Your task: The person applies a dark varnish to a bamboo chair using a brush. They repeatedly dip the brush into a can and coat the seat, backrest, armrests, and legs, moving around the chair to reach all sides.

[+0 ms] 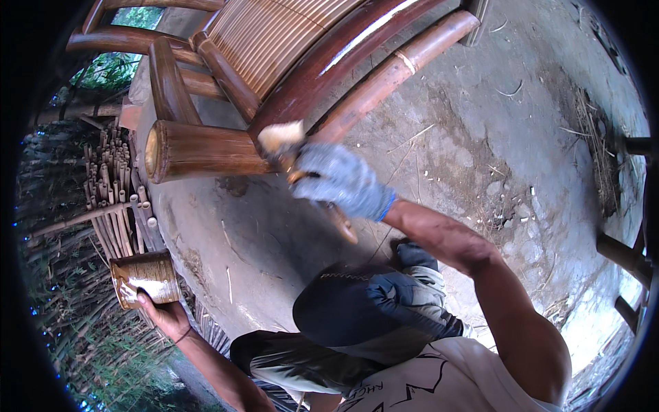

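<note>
My right hand (341, 180), in a grey knit glove with a blue cuff, is closed around a paintbrush (283, 137). The brush's pale bristles are at the joint of a brown bamboo chair (213, 151), near the end of its thick leg; whether they touch it I cannot tell. Motion blurs the brush a little. Out to the left, my bare left hand (165, 314) grips a ribbed metal can (145, 280) with brown drips down its side. The can is tilted, and what is inside is hidden. The chair's slatted seat (274, 38) and curved rail look glossy.
Stacked bamboo poles (113, 178) lie along the left, beyond the floor's edge, with green plants below. My bent knees (343, 309) are between my arms. Dry straw (597, 151) lies on the earthen floor (439, 165) at right, and dark bamboo legs (621, 261) stand at the right rim.
</note>
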Available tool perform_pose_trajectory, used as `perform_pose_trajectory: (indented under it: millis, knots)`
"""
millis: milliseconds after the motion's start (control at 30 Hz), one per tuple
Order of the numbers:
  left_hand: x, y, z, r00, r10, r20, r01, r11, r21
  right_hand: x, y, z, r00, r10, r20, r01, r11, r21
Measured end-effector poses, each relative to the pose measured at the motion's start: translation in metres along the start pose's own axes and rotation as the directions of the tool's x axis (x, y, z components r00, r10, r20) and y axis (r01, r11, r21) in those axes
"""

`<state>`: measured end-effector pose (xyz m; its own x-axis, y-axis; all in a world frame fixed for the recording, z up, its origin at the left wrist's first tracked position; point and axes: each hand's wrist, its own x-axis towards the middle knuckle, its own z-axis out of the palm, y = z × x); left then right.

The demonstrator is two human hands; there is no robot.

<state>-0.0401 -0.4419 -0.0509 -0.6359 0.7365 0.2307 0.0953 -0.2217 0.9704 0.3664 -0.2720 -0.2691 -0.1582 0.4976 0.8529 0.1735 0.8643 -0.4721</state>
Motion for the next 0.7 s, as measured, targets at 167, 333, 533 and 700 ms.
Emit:
perform_pose_trajectory:
  millis: [167, 333, 533, 700]
  knots:
    - [-0.007, -0.002, -0.011, 0.999, -0.031, -0.029, 0.031, 1.000, -0.007, -0.043, -0.017, 0.022, 0.961, 0.272, -0.056, -0.257, 0.946, 0.196]
    - [-0.006, -0.002, -0.026, 0.999, -0.044, -0.031, 0.044, 0.999, -0.013, -0.047, 0.013, 0.022, 0.396, 0.911, -0.114, -0.822, 0.407, 0.399]
    - [-0.007, -0.004, -0.020, 0.997, -0.030, -0.066, 0.030, 0.999, -0.012, 0.042, 0.030, 0.017, 0.210, 0.919, 0.334, -0.462, -0.208, 0.862]
    - [-0.002, -0.008, -0.010, 0.999, -0.018, -0.040, 0.017, 0.999, -0.032, -0.001, 0.031, 0.035, 0.269, 0.855, 0.443, -0.203, -0.399, 0.894]
